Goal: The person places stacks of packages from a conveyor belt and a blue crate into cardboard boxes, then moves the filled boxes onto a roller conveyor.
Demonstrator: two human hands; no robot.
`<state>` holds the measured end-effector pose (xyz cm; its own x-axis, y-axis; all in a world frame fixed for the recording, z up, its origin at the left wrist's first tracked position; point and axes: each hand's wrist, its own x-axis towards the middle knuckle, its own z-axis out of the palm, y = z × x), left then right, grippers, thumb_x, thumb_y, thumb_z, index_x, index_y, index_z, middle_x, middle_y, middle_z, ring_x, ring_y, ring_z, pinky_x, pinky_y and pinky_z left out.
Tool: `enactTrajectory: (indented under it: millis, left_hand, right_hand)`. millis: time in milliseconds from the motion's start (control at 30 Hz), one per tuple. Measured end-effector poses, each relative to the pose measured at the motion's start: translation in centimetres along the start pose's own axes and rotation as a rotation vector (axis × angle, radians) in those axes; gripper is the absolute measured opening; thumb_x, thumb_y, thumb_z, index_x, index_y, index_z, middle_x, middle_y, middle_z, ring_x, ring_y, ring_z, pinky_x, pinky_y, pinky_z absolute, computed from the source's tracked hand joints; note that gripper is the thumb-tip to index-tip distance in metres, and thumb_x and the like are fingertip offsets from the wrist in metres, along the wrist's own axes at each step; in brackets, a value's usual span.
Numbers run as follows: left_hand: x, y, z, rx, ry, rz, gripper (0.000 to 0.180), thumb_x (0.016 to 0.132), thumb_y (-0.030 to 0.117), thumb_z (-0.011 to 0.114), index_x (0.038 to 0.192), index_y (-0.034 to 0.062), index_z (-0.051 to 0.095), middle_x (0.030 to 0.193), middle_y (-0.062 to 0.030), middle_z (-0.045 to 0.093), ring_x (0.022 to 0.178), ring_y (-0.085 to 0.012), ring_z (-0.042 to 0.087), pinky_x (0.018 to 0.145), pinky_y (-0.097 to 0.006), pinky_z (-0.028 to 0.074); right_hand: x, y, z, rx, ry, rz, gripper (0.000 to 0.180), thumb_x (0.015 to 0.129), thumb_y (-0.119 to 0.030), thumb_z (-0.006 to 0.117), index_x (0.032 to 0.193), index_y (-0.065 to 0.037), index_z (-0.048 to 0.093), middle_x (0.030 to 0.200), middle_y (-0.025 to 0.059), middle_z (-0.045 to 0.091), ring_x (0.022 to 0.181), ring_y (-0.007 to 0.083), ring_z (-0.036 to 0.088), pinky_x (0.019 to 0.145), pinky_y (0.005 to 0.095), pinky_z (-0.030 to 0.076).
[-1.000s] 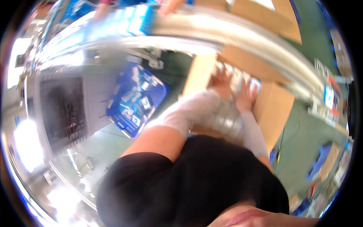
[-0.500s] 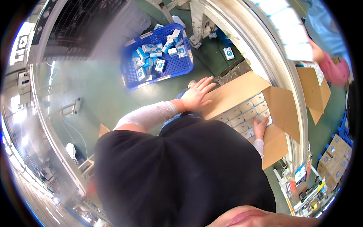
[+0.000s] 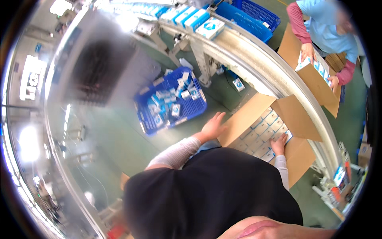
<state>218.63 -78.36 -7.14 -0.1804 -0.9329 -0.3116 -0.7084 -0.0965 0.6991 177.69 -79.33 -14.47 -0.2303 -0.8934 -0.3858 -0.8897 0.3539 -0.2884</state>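
Note:
An open brown carton (image 3: 250, 118) stands in front of me, its flaps raised. Rows of small white boxes (image 3: 260, 128) with blue edges are packed inside. My right hand (image 3: 279, 144) reaches into the carton's right side and lies on the boxes, fingers stretched out. Beside the carton's left flap is my left hand (image 3: 213, 128), fingers extended and holding nothing; its fingertips come close to the flap, and I cannot tell whether they touch it.
A curved conveyor (image 3: 254, 59) runs beyond the carton, with white-and-blue boxes (image 3: 210, 28) on it. A blue basket (image 3: 191, 110) of loose boxes sits on the floor. Across the conveyor, a co-worker (image 3: 330, 34) has both hands on a row of boxes in another carton (image 3: 314, 83).
My view has shifted, showing more of the conveyor. My left hand has come closer to the carton's flap. The co-worker has lowered a row of boxes into the other carton.

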Motion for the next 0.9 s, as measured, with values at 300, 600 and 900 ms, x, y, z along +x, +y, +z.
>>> enactTrajectory:
  millis: [300, 600, 900]
  left_hand:
    - [11.4, 4.5, -14.6, 0.132, 0.504, 0.389, 0.054, 0.080, 0.014, 0.065, 0.130, 0.0078, 0.045, 0.141, -0.0206, 0.039, 0.125, -0.0391, 0.042, 0.102, -0.042, 0.038]
    - [29.5, 6.2, -21.7, 0.529, 0.275, 0.019, 0.081, 0.075, 0.045, 0.071, 0.130, -0.0066, 0.041, 0.129, -0.0247, 0.048, 0.114, -0.0358, 0.053, 0.097, -0.039, 0.042]
    - [28.5, 8.9, -30.6, 0.119, 0.647, 0.205, 0.026, 0.083, 0.017, 0.054, 0.106, 0.0154, 0.067, 0.090, -0.0188, 0.067, 0.089, -0.0355, 0.064, 0.079, -0.046, 0.050]
  right_hand:
    - [-3.4, -2.4, -0.3, 0.214, 0.107, -0.071, 0.068, 0.081, -0.027, 0.067, 0.134, 0.005, 0.038, 0.141, 0.0289, 0.033, 0.134, 0.0392, 0.029, 0.110, 0.0388, 0.028]
    - [-8.4, -8.8, -3.4, 0.269, 0.102, -0.281, 0.051, 0.085, -0.024, 0.062, 0.126, 0.003, 0.049, 0.122, 0.0253, 0.055, 0.114, 0.0360, 0.053, 0.097, 0.0388, 0.042]
    - [-7.5, -20.2, -11.9, 0.459, 0.267, -0.414, 0.027, 0.087, -0.009, 0.060, 0.112, 0.000, 0.061, 0.102, 0.0160, 0.066, 0.091, 0.0226, 0.065, 0.079, 0.0309, 0.050]
